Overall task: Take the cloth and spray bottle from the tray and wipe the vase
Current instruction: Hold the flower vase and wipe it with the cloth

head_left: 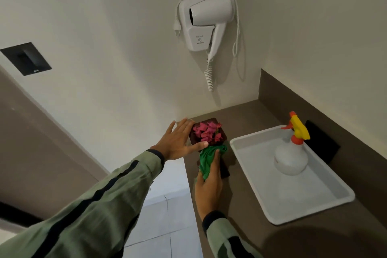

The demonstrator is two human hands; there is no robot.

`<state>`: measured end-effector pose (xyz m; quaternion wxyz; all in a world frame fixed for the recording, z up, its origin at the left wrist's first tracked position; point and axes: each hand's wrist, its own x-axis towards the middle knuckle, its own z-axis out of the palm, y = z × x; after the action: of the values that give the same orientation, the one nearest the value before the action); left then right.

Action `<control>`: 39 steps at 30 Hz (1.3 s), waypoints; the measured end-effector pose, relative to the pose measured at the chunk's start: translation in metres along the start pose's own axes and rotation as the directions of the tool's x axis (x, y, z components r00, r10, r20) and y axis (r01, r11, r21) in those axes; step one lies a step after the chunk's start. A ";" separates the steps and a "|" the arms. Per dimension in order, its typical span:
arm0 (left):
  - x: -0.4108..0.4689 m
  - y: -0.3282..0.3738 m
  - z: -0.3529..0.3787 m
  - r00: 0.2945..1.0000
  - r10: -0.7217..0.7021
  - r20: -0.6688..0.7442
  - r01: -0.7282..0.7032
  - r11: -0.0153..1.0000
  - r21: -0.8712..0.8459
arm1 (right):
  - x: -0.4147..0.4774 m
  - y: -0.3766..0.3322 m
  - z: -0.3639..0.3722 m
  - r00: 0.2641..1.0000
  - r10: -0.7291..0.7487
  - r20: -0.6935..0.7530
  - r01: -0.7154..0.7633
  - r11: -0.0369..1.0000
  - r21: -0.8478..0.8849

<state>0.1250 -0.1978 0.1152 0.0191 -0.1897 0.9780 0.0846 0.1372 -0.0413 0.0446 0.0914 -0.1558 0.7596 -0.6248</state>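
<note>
A dark brown square vase (pixel 223 135) with pink flowers (pixel 206 131) stands on the brown counter near the wall corner. My left hand (pixel 178 142) rests flat against the vase's left side and rim, fingers spread. My right hand (pixel 209 182) presses a green cloth (pixel 207 159) against the vase's front face. The white spray bottle (pixel 290 156), with a yellow and orange trigger head, stands upright in the white tray (pixel 314 213) to the right.
A white hair dryer (pixel 206 21) hangs on the wall above the vase, its coiled cord dangling. A black object (pixel 323 142) lies behind the tray against the brown backsplash. The counter's left edge drops to a white tiled floor (pixel 167 216).
</note>
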 end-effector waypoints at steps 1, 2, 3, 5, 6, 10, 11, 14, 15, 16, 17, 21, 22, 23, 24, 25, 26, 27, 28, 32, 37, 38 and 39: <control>0.000 0.001 0.000 1.000 -0.001 0.002 0.001 1.000 -0.006 | -0.004 0.003 0.006 1.000 -0.003 0.006 0.003 1.000 -0.015; 0.001 0.002 0.000 1.000 0.000 0.007 0.000 1.000 -0.008 | -0.007 0.007 0.010 1.000 -0.006 0.017 0.006 0.999 -0.032; 0.001 0.003 -0.001 1.000 0.000 0.014 0.000 1.000 -0.009 | -0.009 0.011 0.013 0.999 -0.008 0.039 0.010 0.999 -0.049; 0.002 0.003 -0.001 1.000 0.005 0.026 -0.005 1.000 -0.008 | -0.011 0.018 0.013 0.995 -0.024 0.100 0.034 0.994 -0.101; 0.003 0.002 -0.001 1.000 0.009 0.025 -0.009 1.000 -0.004 | -0.011 0.022 0.011 0.990 -0.038 0.134 0.057 0.989 -0.140; 0.002 0.001 -0.002 1.000 0.011 0.022 -0.011 1.000 -0.002 | -0.020 0.031 -0.007 0.989 -0.046 0.138 0.062 0.991 -0.118; 0.002 0.002 -0.002 1.000 0.008 0.025 -0.008 1.000 -0.006 | -0.021 0.032 -0.012 0.997 -0.029 0.072 0.034 0.996 -0.077; 0.002 0.002 -0.003 0.999 0.001 0.041 -0.001 1.000 -0.008 | -0.009 0.028 -0.027 0.985 0.076 -0.157 -0.080 0.997 -0.023; 0.003 0.002 -0.004 0.999 -0.001 0.048 0.001 1.000 -0.004 | 0.002 0.026 -0.030 0.972 0.143 -0.185 -0.146 0.989 -0.002; 0.003 0.002 -0.004 0.999 -0.001 0.051 0.001 1.000 0.002 | 0.012 0.024 -0.033 0.961 0.214 -0.177 -0.213 0.977 0.026; 0.003 0.002 -0.005 0.999 0.001 0.051 -0.001 1.000 0.007 | 0.021 0.023 -0.033 0.953 0.269 -0.141 -0.266 0.963 0.041; 0.002 0.003 -0.005 0.998 -0.004 0.058 0.004 1.000 0.008 | 0.022 0.019 -0.018 0.945 0.326 0.022 -0.326 0.945 -0.004; 0.002 0.004 -0.005 0.999 -0.004 0.054 0.004 1.000 0.004 | 0.016 0.020 -0.011 0.940 0.337 0.051 -0.338 0.941 0.000; 0.002 0.004 -0.005 0.999 -0.002 0.051 0.002 1.000 0.000 | 0.010 0.021 -0.004 0.933 0.350 0.081 -0.352 0.936 0.011; 0.001 0.004 -0.005 0.999 0.000 0.049 0.000 1.000 -0.004 | 0.004 0.022 0.001 0.925 0.363 0.110 -0.367 0.930 0.019; 0.001 0.004 -0.005 0.999 0.003 0.048 -0.003 1.000 -0.007 | 0.000 0.024 0.004 0.919 0.371 0.133 -0.377 0.926 0.023; 0.001 0.004 -0.005 0.999 0.004 0.048 -0.004 1.000 -0.007 | -0.002 0.027 0.004 0.913 0.378 0.151 -0.386 0.922 0.026; 0.001 0.004 -0.005 0.999 0.004 0.049 -0.004 1.000 -0.003 | -0.002 0.031 0.002 0.905 0.388 0.173 -0.399 0.916 0.036; 0.001 0.004 -0.006 0.998 0.004 0.055 -0.004 1.000 0.002 | 0.001 0.035 -0.001 0.888 0.409 0.210 -0.428 0.902 0.053; 0.002 0.005 -0.005 0.998 -0.003 0.061 0.002 1.000 0.015 | 0.005 0.041 -0.023 0.791 0.478 0.381 -0.551 0.827 0.108; 0.001 0.002 -0.004 0.998 -0.006 0.057 0.005 1.000 0.017 | -0.002 0.025 -0.040 0.972 0.187 -0.142 -0.189 0.982 0.002; 0.001 0.002 -0.004 0.998 -0.005 0.062 0.004 1.000 0.016 | 0.000 0.020 -0.039 0.977 0.089 -0.195 -0.091 0.996 -0.005; 0.001 0.002 -0.004 0.998 -0.004 0.064 0.003 1.000 0.012 | 0.004 0.016 -0.036 0.980 0.012 -0.197 -0.014 1.000 -0.008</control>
<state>0.1230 -0.1972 0.1191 0.0516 -0.1885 0.9770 0.0848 0.1198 -0.0063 0.0370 0.0194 -0.0887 0.7688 -0.6331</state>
